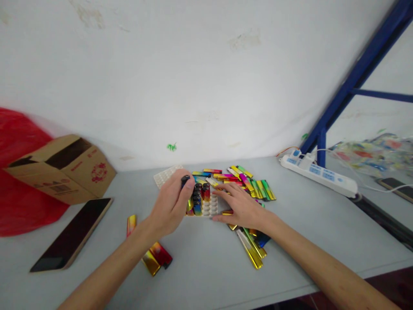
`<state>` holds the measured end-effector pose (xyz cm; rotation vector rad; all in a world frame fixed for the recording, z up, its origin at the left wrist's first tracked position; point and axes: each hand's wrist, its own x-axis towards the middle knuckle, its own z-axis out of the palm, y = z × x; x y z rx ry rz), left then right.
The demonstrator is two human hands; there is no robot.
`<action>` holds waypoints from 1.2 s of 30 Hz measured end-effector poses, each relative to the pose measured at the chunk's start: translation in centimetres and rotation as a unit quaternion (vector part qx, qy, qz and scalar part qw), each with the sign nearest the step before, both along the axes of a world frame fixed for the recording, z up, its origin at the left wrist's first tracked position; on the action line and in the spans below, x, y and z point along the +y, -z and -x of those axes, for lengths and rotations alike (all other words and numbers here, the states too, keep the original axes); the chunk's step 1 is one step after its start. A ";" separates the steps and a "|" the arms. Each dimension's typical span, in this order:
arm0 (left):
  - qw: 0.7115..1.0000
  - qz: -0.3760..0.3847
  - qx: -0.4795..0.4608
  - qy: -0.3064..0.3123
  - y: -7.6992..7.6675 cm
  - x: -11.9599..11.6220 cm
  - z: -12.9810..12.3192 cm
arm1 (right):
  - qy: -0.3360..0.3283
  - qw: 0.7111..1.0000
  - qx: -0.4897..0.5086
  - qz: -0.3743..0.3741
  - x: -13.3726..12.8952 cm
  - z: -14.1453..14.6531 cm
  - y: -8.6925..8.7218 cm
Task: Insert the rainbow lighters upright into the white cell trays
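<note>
A white tray with rows of cells stands at the middle of the table, its left part filled with upright black-topped lighters. Over the tray's left side, my left hand is closed around a lighter whose black top shows above the thumb. My right hand lies at the tray's right edge with its fingers spread, over some loose lighters. Shiny multicoloured lighters lie heaped behind and right of the tray. More of them are in front of my right hand.
Behind my left hand is another white tray. Several lighters lie at the front left. A dark tablet-like device, an open cardboard box and a red bag are at the left. A power strip is at the right.
</note>
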<state>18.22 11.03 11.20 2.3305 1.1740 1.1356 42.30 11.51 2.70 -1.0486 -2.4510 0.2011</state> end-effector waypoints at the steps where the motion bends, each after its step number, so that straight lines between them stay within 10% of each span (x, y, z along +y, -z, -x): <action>1: 1.000 0.017 0.016 0.014 0.0 0.2 -0.4 | -0.004 1.000 0.003 0.000 0.1 -0.1 0.0; 9: 0.969 0.016 0.216 0.115 1.2 2.4 -0.4 | -0.027 0.999 0.017 0.015 0.1 -0.3 -0.5; 30: 0.954 -0.029 0.297 0.020 3.3 1.5 -0.6 | -0.026 0.999 0.004 0.021 -0.2 -0.2 -1.0; 36: 0.969 -0.082 0.232 -0.009 0.5 0.0 1.2 | -0.028 0.999 0.012 0.023 -0.1 -0.3 -0.9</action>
